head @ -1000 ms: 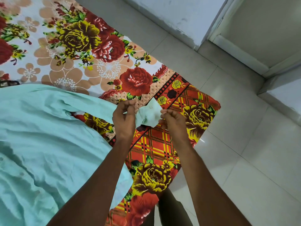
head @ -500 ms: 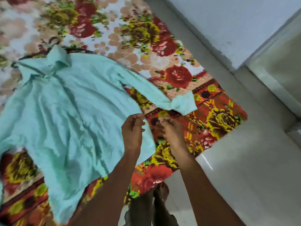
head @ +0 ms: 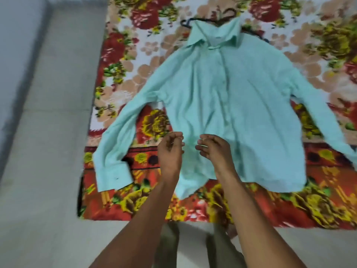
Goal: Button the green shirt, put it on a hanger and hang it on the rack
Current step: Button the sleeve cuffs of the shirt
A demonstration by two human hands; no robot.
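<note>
shirt: green shirt [head: 231, 113] lying flat on floral bedsheet [head: 135, 55], hem just under both hands
hands: left hand [head: 171, 149] and right hand [head: 213, 147] hovering, fingers loosely curled, gripping nothing
handling: looking light, soft, floppy; grabbing at collar or shoulders seems best
hanger: hanger [head: 208, 18] peeking beyond collar, well beyond hands

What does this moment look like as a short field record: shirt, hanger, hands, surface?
shirt: green shirt spread flat, front up, sleeves out
hanger: dark hanger beside the collar, partly hidden under it
left hand: above the hem, fingers loosely curled, holding nothing
right hand: likewise
surface: flowered sheet on floor
</note>
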